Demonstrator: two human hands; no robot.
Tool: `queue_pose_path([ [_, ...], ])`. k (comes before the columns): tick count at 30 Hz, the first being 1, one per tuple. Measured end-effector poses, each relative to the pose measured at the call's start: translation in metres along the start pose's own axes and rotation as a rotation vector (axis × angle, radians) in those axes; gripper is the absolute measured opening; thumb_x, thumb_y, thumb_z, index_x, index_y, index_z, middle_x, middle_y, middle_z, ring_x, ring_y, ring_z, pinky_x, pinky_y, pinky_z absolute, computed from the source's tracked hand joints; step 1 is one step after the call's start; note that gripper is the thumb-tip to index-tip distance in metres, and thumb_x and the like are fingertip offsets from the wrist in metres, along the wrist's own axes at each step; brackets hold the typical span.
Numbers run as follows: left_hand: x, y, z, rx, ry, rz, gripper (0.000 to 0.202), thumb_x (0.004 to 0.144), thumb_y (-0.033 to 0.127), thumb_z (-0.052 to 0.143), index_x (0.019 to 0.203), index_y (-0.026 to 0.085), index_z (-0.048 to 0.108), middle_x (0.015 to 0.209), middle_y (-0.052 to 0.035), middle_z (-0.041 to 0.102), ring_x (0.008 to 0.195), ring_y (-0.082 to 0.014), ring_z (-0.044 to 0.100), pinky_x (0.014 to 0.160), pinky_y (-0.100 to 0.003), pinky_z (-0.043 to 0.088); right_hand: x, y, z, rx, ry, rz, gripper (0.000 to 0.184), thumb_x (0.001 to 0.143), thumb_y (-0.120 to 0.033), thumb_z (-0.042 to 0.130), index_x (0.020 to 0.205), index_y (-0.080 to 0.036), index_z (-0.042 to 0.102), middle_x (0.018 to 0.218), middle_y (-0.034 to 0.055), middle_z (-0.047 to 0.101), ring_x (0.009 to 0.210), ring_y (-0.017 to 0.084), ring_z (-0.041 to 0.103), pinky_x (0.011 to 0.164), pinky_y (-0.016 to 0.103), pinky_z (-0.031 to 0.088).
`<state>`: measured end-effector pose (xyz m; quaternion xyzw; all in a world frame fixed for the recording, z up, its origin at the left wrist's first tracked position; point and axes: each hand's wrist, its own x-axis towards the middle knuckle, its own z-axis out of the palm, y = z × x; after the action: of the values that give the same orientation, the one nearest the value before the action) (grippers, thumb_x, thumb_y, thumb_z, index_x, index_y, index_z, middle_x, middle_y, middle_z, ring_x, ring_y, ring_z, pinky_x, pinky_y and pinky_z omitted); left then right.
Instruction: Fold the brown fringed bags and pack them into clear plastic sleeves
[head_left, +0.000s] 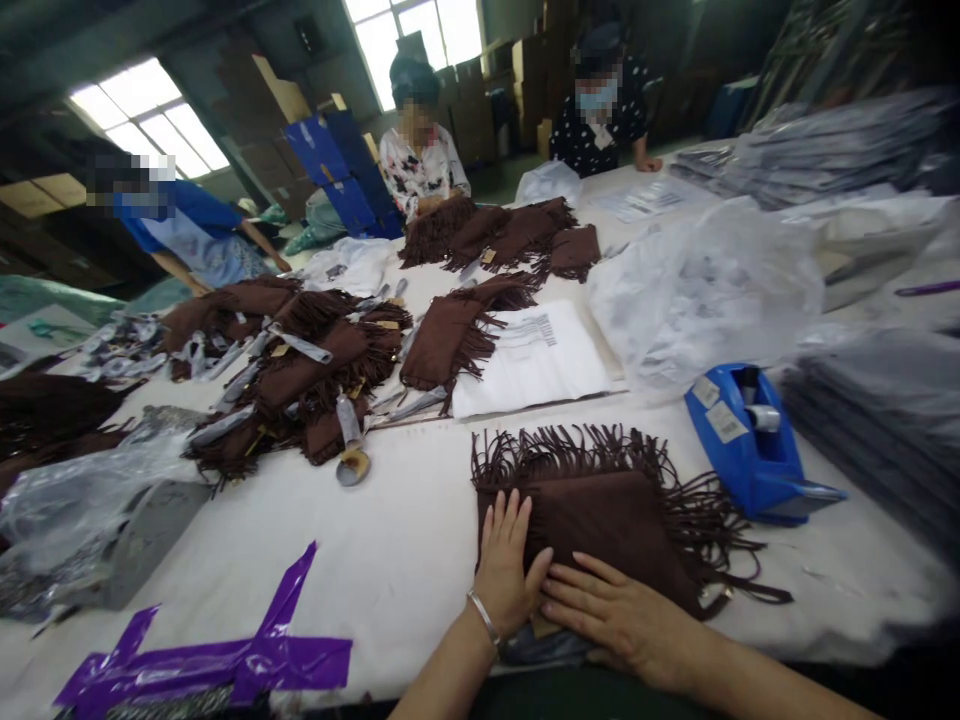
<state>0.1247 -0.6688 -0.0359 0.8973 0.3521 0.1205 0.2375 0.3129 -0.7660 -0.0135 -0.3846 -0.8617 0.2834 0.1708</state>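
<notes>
Plastic wrapping (71, 530): one crumpled clear heap, near left.
Blue-sleeved co-worker (199, 245): one person, far left, leaning over the pale table (405, 540).
Purple tape (300, 662): one long band with two shorter strips rising from it, near left.
Brown pile (300, 375): several fringed pieces, middle left, overlapping too much to count.
Blue boxes (322, 148): two in view, stacked, far, left of centre.
Flower-print co-worker (409, 165): one person, far centre, hands at further brown pieces (517, 235).
Left hand (511, 560): laid flat on the left part of the brown cloth (600, 520), fingers straight, slightly spread; one silver bracelet (486, 622) on the wrist.
White stack (525, 385): one, centre, beyond the cloth.
Brown cloth: one fringed piece, near, right of centre, under both hands.
Spotted-top co-worker (600, 130): one person, far right.
Right hand (626, 618): flat along the cloth's near edge, fingers extended, tips beside the left thumb.
Tape dispenser (739, 440): one, blue, right, just beside the fringe.
Grey bundles (847, 140): two stacks, one far right, one near right.
</notes>
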Motion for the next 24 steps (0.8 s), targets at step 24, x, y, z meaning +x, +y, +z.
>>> queue_pose_path([
  [24,0.04,0.065,0.044,0.104,-0.112,0.789,0.059,0.082,0.002,0.037,0.139,0.013,0.027,0.134,-0.0115,0.048,0.13,-0.02,0.036,0.104,-0.041,0.041,-0.103,-0.019,0.035,1.53,0.882,0.736,0.039,0.089,-0.037,0.042,0.118,-0.015,0.054,0.111,0.0144,0.064,0.098,0.023,0.064,0.086,0.042,0.05],
])
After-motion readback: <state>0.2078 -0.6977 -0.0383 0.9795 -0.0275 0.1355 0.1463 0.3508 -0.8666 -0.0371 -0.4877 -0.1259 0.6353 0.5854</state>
